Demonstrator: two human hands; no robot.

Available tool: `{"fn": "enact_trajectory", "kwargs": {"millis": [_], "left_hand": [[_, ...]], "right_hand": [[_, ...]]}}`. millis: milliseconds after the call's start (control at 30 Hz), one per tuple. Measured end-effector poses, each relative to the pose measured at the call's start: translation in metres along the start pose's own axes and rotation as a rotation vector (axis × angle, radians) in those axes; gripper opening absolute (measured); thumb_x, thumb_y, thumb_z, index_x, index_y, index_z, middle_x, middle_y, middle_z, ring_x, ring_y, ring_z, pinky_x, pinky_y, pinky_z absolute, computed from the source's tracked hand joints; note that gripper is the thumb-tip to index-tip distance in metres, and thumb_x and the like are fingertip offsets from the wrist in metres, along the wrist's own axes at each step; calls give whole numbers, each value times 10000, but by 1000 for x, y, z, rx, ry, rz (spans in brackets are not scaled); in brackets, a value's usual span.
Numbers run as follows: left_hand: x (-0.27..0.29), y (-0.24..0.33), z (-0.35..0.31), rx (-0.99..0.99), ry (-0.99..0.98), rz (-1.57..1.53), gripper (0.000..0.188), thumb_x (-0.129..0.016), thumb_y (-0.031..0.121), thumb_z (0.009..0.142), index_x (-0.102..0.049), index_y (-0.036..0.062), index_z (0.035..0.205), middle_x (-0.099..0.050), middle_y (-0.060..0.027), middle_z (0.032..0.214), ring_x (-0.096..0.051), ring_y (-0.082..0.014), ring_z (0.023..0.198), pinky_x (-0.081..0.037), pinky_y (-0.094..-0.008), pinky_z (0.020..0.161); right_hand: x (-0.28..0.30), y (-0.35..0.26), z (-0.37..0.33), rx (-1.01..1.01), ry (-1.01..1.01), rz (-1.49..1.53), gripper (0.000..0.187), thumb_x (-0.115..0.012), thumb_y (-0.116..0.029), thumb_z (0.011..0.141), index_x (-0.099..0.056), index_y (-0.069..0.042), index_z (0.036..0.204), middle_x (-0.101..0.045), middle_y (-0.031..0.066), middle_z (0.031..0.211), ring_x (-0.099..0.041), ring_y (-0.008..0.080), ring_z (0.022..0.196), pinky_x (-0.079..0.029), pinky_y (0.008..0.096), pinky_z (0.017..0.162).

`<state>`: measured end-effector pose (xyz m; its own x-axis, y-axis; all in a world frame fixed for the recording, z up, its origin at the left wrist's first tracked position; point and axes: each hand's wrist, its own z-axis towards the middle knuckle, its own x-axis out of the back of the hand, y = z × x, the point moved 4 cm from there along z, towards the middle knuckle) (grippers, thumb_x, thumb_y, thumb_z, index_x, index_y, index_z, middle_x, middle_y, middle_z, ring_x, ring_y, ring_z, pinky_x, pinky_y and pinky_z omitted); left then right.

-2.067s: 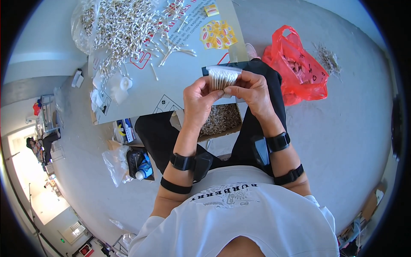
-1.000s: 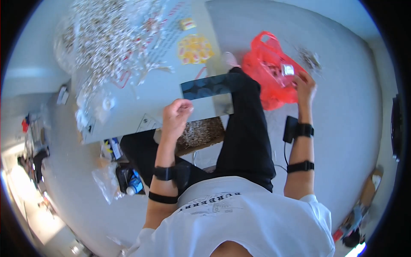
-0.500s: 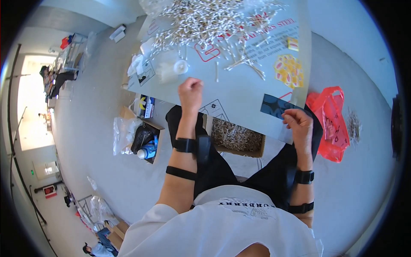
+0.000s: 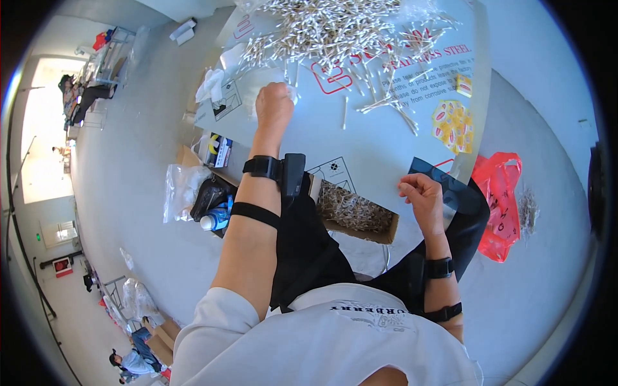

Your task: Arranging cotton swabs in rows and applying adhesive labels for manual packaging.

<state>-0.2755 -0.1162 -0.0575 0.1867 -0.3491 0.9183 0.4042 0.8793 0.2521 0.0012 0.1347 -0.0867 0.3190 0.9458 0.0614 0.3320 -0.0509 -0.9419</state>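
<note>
My left hand (image 4: 274, 108), a closed fist, is over the clear plastic bags (image 4: 252, 96) at the left of the table; whatever it holds is hidden. Thumb and fingertips of my right hand (image 4: 423, 201) are pinched together at the table's near edge, beside a dark, glossy sheet (image 4: 421, 166). I cannot make out anything between them. Beyond my hands, a large heap of cotton swabs (image 4: 335, 32) covers the table's far side. One single cotton swab (image 4: 344, 112) lies apart in front of it. Yellow-and-white stickers (image 4: 452, 126) form a cluster at the right.
Below the table edge, between my legs, is a cardboard box (image 4: 385, 235) full of cotton swabs. A red plastic bag (image 4: 499, 209) stands on the floor at right. To the left, another box holds a black pouch (image 4: 211, 199) and a blue bottle (image 4: 215, 219). A small yellow box (image 4: 463, 85) lies far right.
My left hand has moved forward and slightly left, onto the clear plastic bags. My right hand has shifted left and a little down, off the dark sheet's front. The view has shifted slightly.
</note>
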Motion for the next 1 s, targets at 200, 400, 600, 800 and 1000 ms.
{"fn": "enact_trajectory", "kwargs": {"millis": [200, 400, 600, 800, 1000], "left_hand": [[24, -25, -16, 287, 220, -251, 69, -637, 79, 760, -625, 26, 718, -643, -197, 721, -639, -374, 741, -487, -474, 697], [-4, -65, -32, 385, 23, -230, 237, -758, 183, 675, -591, 16, 694, -646, -181, 743, -635, -345, 751, -487, -435, 676], [-11, -67, -26, 344, -13, -261, 297, -765, 210, 647, -616, 44, 843, -650, -157, 814, -633, -345, 772, -510, -419, 712], [-14, -44, -23, 150, 150, -262, 155, -665, 153, 727, -654, 110, 875, -640, -144, 852, -631, -351, 837, -515, -439, 724], [-22, -44, -21, 186, 202, -320, 12, -623, 99, 752, -619, 88, 749, -631, -121, 793, -622, -349, 804, -489, -447, 668]], "right_hand": [[3, 2, 8, -7, 43, 8, 91, -647, -67, 864, -668, 7, 912, -653, 13, 747, -598, 65, 636, -445, 201, 525], [2, 7, 11, 3, 39, 58, 76, -623, -46, 876, -665, 3, 917, -668, 22, 782, -610, 72, 639, -439, 201, 514], [3, 5, 10, 16, 33, -36, 61, -622, -34, 871, -656, 4, 906, -650, 24, 759, -604, 74, 637, -428, 205, 518], [16, 22, 7, 35, 51, 14, 49, -630, -24, 866, -637, -5, 910, -636, 29, 768, -558, 68, 587, -403, 192, 501], [18, 34, 15, 75, 26, 23, 66, -597, -12, 887, -635, -13, 941, -652, 22, 807, -548, 49, 598, -399, 178, 502]]}}
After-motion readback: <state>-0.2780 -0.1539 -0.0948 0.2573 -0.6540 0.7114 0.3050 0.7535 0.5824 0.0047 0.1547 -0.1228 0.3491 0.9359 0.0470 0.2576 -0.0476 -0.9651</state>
